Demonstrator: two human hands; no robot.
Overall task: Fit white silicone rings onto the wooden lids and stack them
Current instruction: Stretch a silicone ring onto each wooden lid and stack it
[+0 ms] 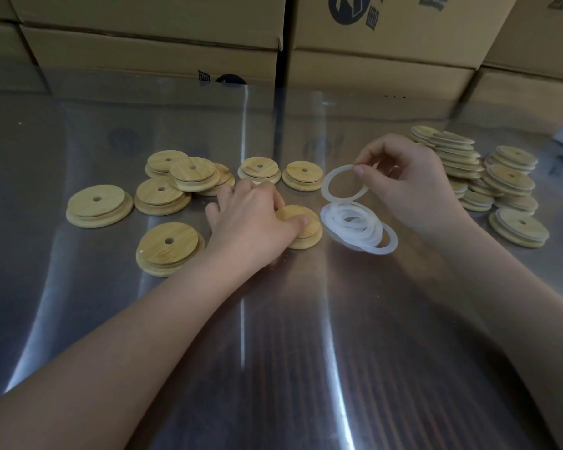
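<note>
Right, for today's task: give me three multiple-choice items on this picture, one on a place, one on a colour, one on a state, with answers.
1. Where is the pile of loose rings? A. On a cardboard box. B. On the table, just right of the lid under the left hand. C. On a far-right stack.
2. What colour is the ring pinched by the right hand? A. Black. B. White. C. Red.
3. What is the left hand doing? A. Lying flat, empty. B. Holding a ring. C. Gripping the lid.
Answers: 1 B, it lies beside that lid. 2 B, it looks white. 3 C, its fingers curl round the lid.
</note>
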